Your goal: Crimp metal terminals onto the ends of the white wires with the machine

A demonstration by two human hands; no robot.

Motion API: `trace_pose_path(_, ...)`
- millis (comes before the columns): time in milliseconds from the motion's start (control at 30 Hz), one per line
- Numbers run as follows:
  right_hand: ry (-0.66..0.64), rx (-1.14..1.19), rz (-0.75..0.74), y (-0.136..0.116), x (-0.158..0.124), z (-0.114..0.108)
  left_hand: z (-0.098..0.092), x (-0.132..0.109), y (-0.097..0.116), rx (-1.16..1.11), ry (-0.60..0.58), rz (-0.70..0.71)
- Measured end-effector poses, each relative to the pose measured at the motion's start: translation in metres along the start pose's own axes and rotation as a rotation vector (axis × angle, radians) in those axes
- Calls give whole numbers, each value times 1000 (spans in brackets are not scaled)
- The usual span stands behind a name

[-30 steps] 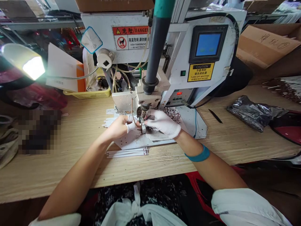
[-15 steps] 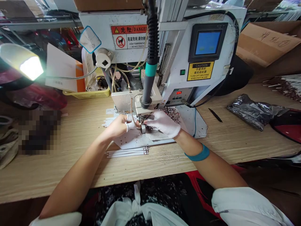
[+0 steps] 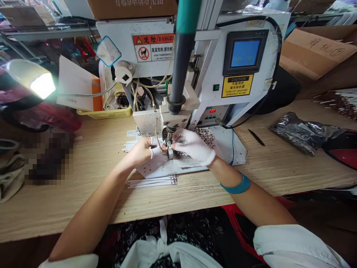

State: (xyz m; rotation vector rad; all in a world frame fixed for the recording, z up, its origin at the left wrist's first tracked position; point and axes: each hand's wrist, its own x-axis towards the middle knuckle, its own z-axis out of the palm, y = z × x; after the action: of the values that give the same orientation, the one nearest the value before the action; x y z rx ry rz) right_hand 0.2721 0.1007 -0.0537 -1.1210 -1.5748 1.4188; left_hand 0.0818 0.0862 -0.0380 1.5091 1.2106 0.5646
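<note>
- Two hands in play, left hand (image 3: 143,149) and right hand (image 3: 196,147), both close in under the head of one white machine (image 3: 212,67), either side of a small metal block (image 3: 170,153).
- Fingers look drawn in narrow on both. Whether they're gripping anything, I can't tell; the tips are partly behind the metal parts.
- My guess at the step: feeding or lining up a piece at that block. If there's a piece in there, it's hidden.
- Next move, I reckon, calls for steady fingers and keeping clear of the head, since the warning label (image 3: 153,48) mentions high temperature.
- Strips: one small bundle of white strips (image 3: 152,181) on the counter (image 3: 178,199) in front of the base plate (image 3: 237,150), maybe four, overlapping. A few more loose strips (image 3: 128,145) lie by the left hand. One big heap (image 3: 341,101) far right, too many to count.
- Other stuff: one lamp (image 3: 41,83), one screen (image 3: 245,53), one yellow basket (image 3: 106,112), one plastic bag (image 3: 292,133), one thin black tool (image 3: 256,137).
</note>
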Motion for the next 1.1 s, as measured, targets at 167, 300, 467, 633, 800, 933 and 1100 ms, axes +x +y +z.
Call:
trace_pose_path(167,-89,-237,-4,-15,-2,-24,-10,-14,5,125,-2,33)
trace_pose_path(300,-101,-609,-55,-22,-2,-36,-13,-28,9,327,-116,16)
trace_pose_path(467,-138,-926,-42,-16,-4,-29,0,-22,0,657,39,-2)
trace_pose_path(633,-110,-1079,36,-14,-7,-21,8,-7,-15,789,111,91)
trace_pose_path(800,-134,-1185,17,-15,-7,-17,8,-8,-12,761,68,50)
trace_pose_path(933,-131,-1249,9,-13,-9,-15,3,-12,-3,709,38,8)
trace_pose_path(1100,-70,-958,-34,-15,-9,-15,-5,-12,-1,507,9,69)
